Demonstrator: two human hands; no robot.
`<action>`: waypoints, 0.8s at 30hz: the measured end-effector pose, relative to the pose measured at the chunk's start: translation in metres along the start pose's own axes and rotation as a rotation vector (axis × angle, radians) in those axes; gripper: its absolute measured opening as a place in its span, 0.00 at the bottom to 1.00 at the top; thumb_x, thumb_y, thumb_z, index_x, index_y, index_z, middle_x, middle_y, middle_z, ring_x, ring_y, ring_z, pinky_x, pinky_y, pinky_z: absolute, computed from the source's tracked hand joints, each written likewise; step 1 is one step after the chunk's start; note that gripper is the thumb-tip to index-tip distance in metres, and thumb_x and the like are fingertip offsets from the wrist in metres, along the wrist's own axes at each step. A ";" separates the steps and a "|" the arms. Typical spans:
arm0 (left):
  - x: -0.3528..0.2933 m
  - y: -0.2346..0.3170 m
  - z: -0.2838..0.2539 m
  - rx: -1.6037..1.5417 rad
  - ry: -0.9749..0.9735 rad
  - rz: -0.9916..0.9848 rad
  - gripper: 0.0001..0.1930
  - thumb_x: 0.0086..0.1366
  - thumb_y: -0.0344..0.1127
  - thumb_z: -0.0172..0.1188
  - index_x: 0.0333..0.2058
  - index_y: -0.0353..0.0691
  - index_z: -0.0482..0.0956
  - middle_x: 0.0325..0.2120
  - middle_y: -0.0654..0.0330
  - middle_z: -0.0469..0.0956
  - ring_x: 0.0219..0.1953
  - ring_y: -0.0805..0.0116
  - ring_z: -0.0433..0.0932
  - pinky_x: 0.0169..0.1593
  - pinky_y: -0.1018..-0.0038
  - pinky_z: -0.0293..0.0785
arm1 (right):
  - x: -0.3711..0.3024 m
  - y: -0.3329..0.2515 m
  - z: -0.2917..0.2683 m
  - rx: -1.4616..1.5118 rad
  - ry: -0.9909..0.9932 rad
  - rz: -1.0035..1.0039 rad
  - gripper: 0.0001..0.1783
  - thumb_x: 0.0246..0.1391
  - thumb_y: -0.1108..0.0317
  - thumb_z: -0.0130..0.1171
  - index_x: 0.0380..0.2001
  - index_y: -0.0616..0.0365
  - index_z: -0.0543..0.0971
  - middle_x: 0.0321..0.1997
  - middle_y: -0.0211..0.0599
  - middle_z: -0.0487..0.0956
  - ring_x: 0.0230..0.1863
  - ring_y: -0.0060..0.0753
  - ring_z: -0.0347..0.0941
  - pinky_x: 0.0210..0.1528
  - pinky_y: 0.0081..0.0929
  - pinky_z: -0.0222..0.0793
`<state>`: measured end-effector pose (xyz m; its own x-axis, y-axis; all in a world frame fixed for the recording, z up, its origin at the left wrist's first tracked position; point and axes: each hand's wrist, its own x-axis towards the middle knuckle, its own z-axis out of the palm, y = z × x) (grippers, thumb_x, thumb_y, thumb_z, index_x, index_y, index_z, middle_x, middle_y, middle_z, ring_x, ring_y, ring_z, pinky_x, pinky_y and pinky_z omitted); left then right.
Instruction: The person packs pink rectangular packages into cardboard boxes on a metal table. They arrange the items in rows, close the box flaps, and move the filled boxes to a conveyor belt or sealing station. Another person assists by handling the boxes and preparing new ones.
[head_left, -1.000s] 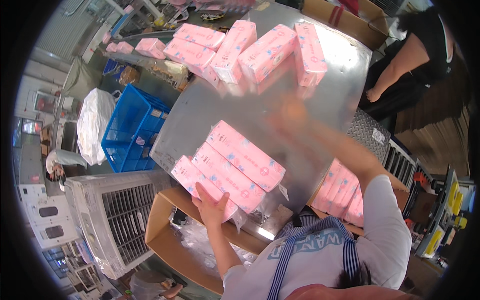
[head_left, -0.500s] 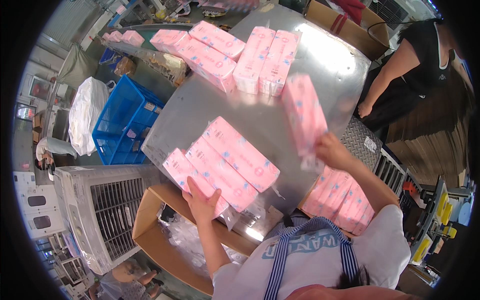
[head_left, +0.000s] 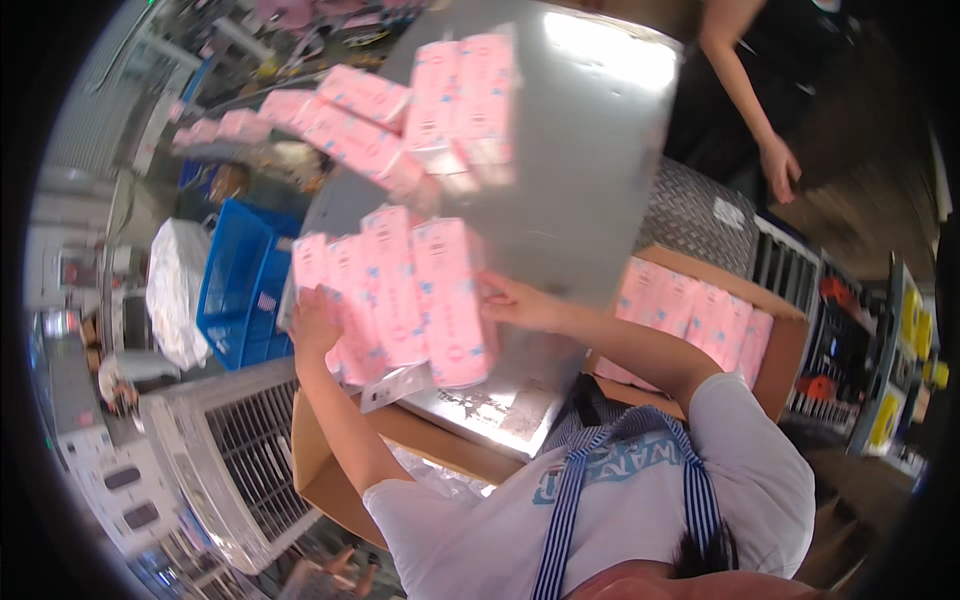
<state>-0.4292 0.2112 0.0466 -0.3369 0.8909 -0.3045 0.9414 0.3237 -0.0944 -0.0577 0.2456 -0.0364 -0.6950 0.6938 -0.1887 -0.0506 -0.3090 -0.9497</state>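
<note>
Four pink tissue packs stand side by side in a row on the metal table, slightly blurred; the rightmost tissue pack sits a little apart from its neighbour. My left hand lies against the leftmost tissue pack, fingers stretched along it. At the opposite end, my right hand touches the outer side of the rightmost pack with its fingers extended, not wrapped round it. Farther back on the table, two upright tissue packs stand beside several slanted tissue packs.
Below the left part of the metal table is a cardboard box holding clear plastic. Another carton, filled with pink packs, sits to the right. A blue crate is at left. A co-worker's hand hangs at upper right.
My right hand has brought a tissue pack leftward and set it at the right end of the row. My left hand has shifted up along the leftmost pack. The view has turned.
</note>
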 end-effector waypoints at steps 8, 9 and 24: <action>-0.111 0.276 0.026 -0.749 0.224 0.707 0.14 0.58 0.33 0.57 0.45 0.42 0.76 0.42 0.51 0.76 0.47 0.51 0.73 0.50 0.61 0.68 | -0.300 0.020 -0.162 -1.369 0.800 0.216 0.23 0.44 0.73 0.57 0.48 0.55 0.74 0.59 0.47 0.67 0.63 0.50 0.57 0.62 0.47 0.54; -0.133 0.313 0.044 -0.848 0.107 0.760 0.12 0.58 0.32 0.56 0.41 0.41 0.77 0.37 0.52 0.77 0.43 0.52 0.75 0.47 0.63 0.71 | -0.355 0.010 -0.175 -1.429 1.078 0.350 0.27 0.43 0.73 0.56 0.52 0.57 0.71 0.58 0.48 0.67 0.62 0.51 0.57 0.62 0.46 0.54; -0.267 0.588 0.167 0.063 -0.419 1.212 0.18 0.56 0.38 0.56 0.43 0.34 0.74 0.48 0.45 0.72 0.50 0.49 0.71 0.50 0.60 0.70 | -0.592 0.030 -0.306 -0.855 1.105 0.448 0.15 0.51 0.65 0.48 0.44 0.51 0.70 0.27 0.48 0.79 0.31 0.52 0.77 0.34 0.48 0.70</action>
<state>0.2167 0.1100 -0.0858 0.7510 0.4326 -0.4988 0.6442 -0.6455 0.4102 0.5723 0.0248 -0.0292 0.3731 0.9017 -0.2184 0.7210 -0.4299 -0.5434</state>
